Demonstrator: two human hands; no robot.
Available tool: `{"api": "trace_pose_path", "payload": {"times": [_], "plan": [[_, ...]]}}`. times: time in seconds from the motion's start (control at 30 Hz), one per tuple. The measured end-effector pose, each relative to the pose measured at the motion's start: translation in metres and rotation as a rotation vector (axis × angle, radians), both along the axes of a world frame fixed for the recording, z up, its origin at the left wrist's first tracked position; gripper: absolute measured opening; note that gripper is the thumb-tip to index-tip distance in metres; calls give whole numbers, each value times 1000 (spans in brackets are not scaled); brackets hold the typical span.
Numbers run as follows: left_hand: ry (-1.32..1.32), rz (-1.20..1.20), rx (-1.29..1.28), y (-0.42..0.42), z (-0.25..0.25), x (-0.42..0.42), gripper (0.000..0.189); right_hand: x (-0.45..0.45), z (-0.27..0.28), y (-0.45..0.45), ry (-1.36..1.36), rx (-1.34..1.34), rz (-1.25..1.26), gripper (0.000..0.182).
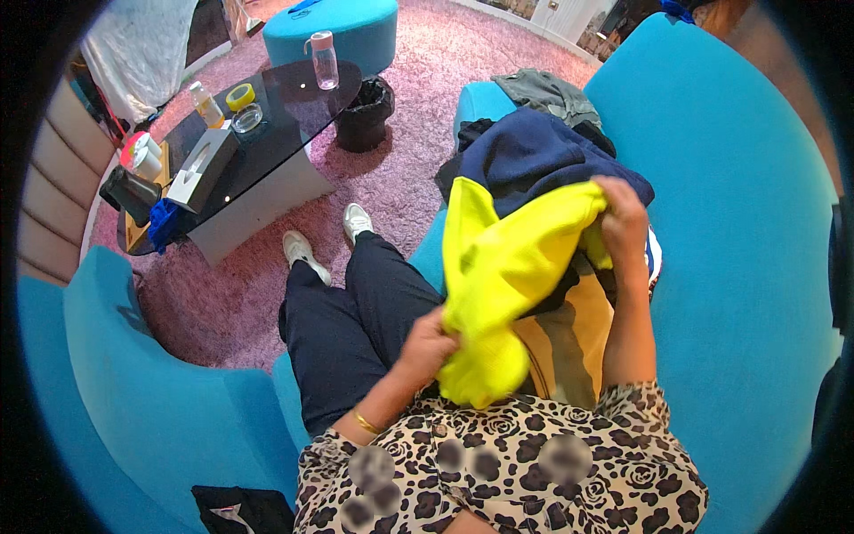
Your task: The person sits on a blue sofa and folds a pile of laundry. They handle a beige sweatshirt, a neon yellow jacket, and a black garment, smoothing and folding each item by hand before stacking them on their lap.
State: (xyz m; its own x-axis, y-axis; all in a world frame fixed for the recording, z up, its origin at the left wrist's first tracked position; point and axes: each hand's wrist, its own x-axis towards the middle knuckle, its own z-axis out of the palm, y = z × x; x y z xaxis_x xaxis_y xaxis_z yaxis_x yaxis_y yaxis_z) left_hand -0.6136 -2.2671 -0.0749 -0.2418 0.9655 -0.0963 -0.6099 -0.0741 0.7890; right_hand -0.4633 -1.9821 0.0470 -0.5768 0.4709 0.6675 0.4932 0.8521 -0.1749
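A bright yellow garment (507,267) is stretched between my two hands, above the sofa seat at my right side. My left hand (430,347) grips its near left edge, close to my lap. Farther out, my right hand (624,207) has hold of its upper right end. Part of the cloth hangs bunched in front of my shirt. Behind it lies a navy blue garment (534,150) on a pile of clothes. A tan garment (577,334) shows beneath the yellow one, partly hidden by it and my right forearm.
The blue sofa (720,233) curves around me. A grey-green garment (550,93) tops the pile's far end. On the dark glass table (280,100) stand a pink-capped bottle (325,63), a tissue box (203,170) and a yellow tape roll (240,97). A black bin (363,123) stands beside it.
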Motion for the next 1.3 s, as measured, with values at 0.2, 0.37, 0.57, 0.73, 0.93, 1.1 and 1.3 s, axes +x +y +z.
{"api": "trace_pose_path", "payload": {"times": [0.2, 0.37, 0.57, 0.73, 0.93, 1.1, 1.3], "plan": [[242, -313, 97, 7, 9, 24, 38, -161, 40, -48, 302, 197, 502, 30], [907, -185, 49, -40, -93, 6, 46, -235, -24, -213, 51, 30, 1398, 25], [1145, -298, -184, -97, -62, 18, 52, -193, -189, -278, -430, -158, 1403, 59], [1175, -377, -164, -81, -48, 12, 56, -200, -182, -272, -354, -269, 1427, 65], [887, -414, -124, -93, -19, 1, 56, -179, -181, -249, -333, -724, 1214, 62], [580, -409, -80, -136, 30, -45, 34, -154, -180, -222, -512, -1169, 954, 59], [395, 682, -448, -164, 42, -63, 22, -153, -93, -261, -667, -654, 1520, 56]]}}
